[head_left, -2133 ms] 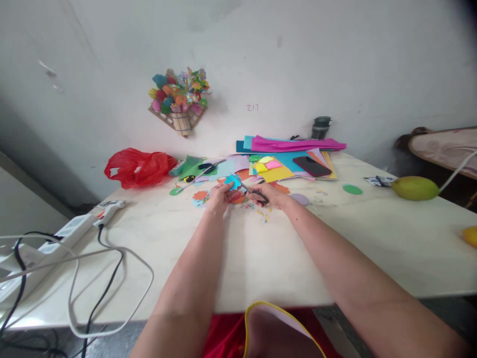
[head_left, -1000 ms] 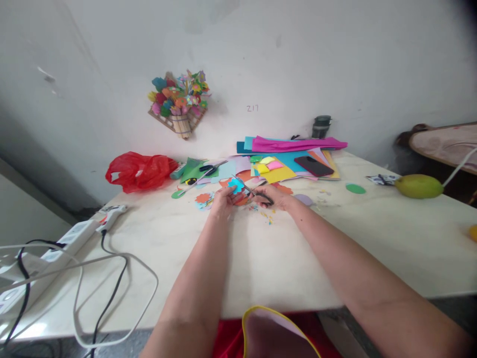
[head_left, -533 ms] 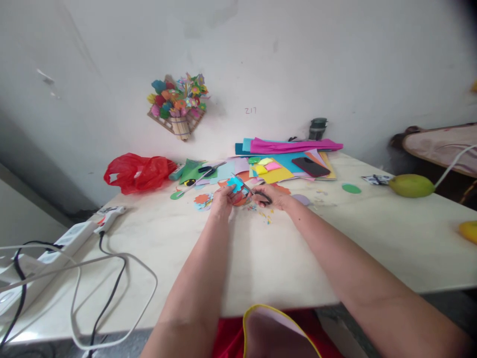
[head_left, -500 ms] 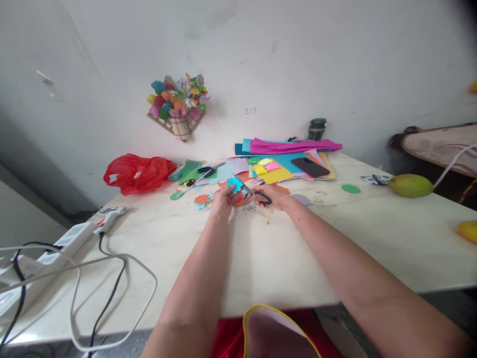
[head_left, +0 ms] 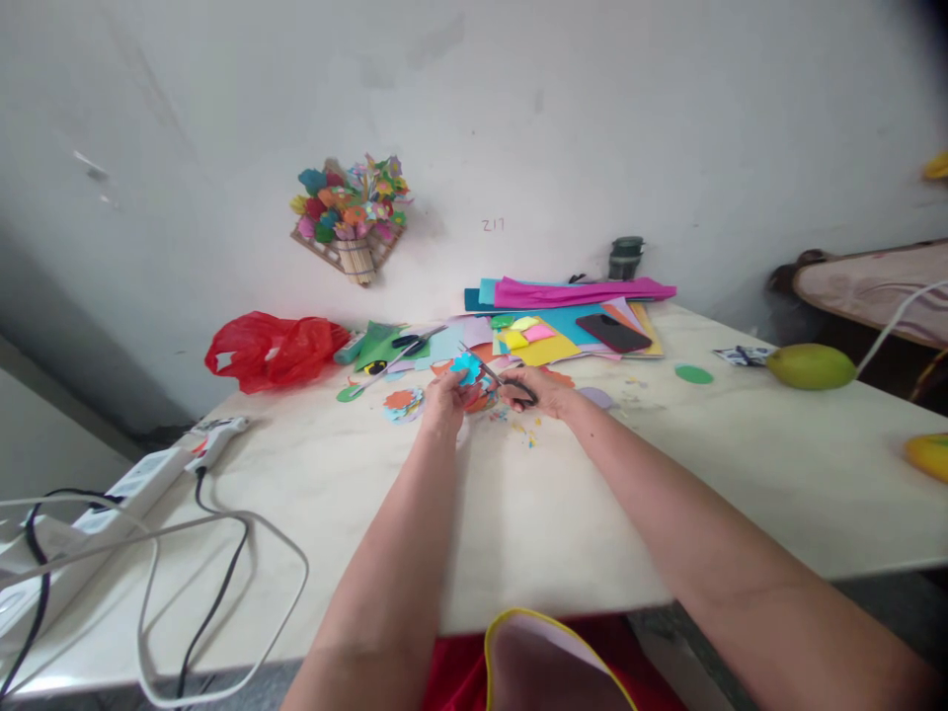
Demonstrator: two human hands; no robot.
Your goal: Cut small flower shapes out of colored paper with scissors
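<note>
A blue paper flower (head_left: 466, 369) with a scalloped edge is pinched in my left hand (head_left: 444, 397). My right hand (head_left: 539, 388) grips dark-handled scissors (head_left: 521, 385), whose blades point up and left along the flower's right edge. Beneath both hands lie orange and other coloured paper pieces, partly hidden. Small paper snippets (head_left: 531, 434) are scattered on the table just below the right hand. Left of my left hand sits a pile of cut paper flowers (head_left: 402, 401), an orange one on top.
Coloured paper sheets (head_left: 563, 348), a phone (head_left: 613, 333) and rolled magenta paper (head_left: 578, 291) lie at the back. A red plastic bag (head_left: 274, 351) and a second pair of scissors (head_left: 415, 344) are left; mangoes (head_left: 811, 366) right. Cables and a power strip (head_left: 140, 474) occupy the left edge.
The blue flower has turned slightly in my left hand, while the scissors stay beside its edge. The whole view has shifted a little.
</note>
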